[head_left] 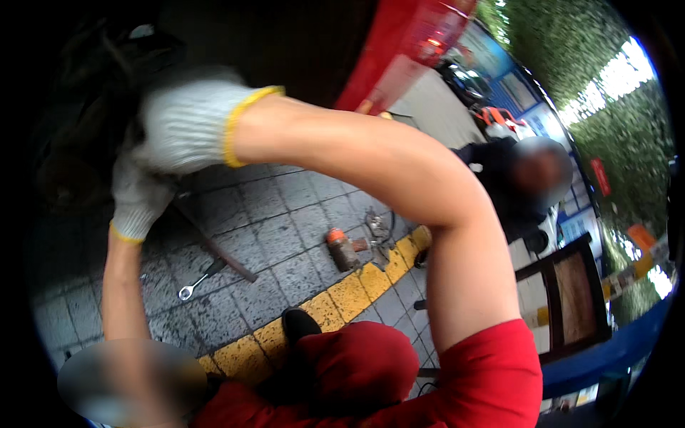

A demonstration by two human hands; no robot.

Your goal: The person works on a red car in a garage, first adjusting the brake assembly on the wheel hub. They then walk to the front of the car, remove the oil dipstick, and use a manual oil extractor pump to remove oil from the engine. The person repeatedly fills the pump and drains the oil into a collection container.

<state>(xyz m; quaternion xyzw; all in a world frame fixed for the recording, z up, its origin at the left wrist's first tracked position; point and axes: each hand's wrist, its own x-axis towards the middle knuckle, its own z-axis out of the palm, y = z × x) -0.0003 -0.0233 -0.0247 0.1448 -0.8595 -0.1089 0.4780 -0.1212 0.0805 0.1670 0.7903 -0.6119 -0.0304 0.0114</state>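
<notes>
Both my hands wear white knit gloves with yellow cuffs and reach into the dark area beside a red vehicle (382,60). My right hand (187,123) comes across from the right, smeared by motion, its fingers lost in shadow. Just below it and close against it is my left hand (141,187), whose fingers are hidden too. Whatever either hand grips cannot be made out. A dark bar or hose (217,248) slants over the paving near my left hand. Beside that bar lies a wrench (188,291) with a shiny ring end and a dark handle.
An orange-tipped power tool (344,250) and a metal part (377,224) rest on the grey tiles by a yellow painted strip (349,294). At right is another person in dark clothes (499,178). A wooden-framed chair (571,299) stands nearer me. My red-clad knee (364,364) is bent below.
</notes>
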